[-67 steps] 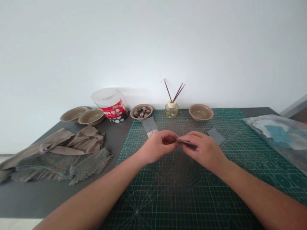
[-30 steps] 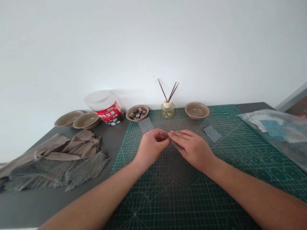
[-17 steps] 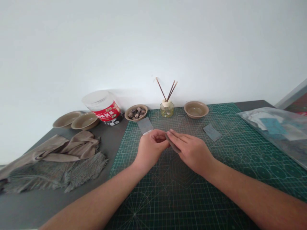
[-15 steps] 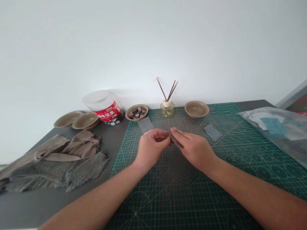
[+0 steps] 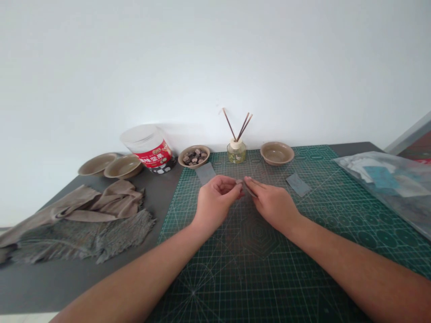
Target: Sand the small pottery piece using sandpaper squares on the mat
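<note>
Over the green cutting mat (image 5: 232, 273), my hands meet near the middle of the view. My left hand (image 5: 217, 197) is closed in a pinch on a small greyish-brown stone (image 5: 239, 181). My right hand (image 5: 274, 202) is closed, its fingers straight and pressed along a thin grey piece of sandpaper (image 5: 249, 190) close beside the stone. Whether sandpaper and stone touch is hard to see. Another grey sheet (image 5: 204, 173) lies behind my left hand, and a smaller one (image 5: 298, 185) lies beyond my right hand.
A bowl of small stones (image 5: 194, 157), a reed diffuser (image 5: 236, 151) and a brown bowl (image 5: 277, 154) stand along the wall. To the left are a plastic tub (image 5: 148, 148), two bowls (image 5: 123, 167) and crumpled cloths (image 5: 101, 206). A clear bag (image 5: 387, 179) lies right.
My fingertips have moved slightly apart, so the stone in my left hand now shows beside the sandpaper. The whole view has shifted slightly.
</note>
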The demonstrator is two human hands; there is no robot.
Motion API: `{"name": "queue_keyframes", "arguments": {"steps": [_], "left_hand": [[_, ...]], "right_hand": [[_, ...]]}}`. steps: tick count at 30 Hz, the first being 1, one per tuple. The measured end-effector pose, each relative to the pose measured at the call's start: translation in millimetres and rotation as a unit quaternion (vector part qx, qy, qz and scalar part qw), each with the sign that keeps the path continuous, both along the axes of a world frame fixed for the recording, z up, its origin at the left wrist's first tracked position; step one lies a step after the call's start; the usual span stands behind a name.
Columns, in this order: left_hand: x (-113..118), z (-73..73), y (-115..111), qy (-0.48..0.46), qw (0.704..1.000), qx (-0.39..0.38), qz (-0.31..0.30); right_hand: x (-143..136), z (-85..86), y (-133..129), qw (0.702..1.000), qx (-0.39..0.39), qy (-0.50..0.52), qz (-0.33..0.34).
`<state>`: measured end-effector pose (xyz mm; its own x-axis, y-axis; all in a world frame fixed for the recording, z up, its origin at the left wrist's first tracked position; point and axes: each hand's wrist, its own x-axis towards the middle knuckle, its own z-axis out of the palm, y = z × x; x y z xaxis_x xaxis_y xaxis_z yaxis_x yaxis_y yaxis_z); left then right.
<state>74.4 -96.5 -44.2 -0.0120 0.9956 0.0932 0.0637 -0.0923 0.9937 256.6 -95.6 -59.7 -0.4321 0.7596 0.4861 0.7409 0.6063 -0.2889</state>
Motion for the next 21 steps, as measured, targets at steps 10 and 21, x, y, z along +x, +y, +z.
{"name": "queue_keyframes", "arguments": {"steps": [10,21], "left_hand": [[-3.6,-4.9,5.2,0.039,0.998,0.038,-0.017],[-3.3,-5.1,0.6,0.046,0.998,0.042,-0.015]], "right_hand": [[-1.4,11.3,-5.5,0.989,0.036,0.141,0.025],[2.0,3.8,-5.5,0.993,0.089,0.028,0.074]]}}
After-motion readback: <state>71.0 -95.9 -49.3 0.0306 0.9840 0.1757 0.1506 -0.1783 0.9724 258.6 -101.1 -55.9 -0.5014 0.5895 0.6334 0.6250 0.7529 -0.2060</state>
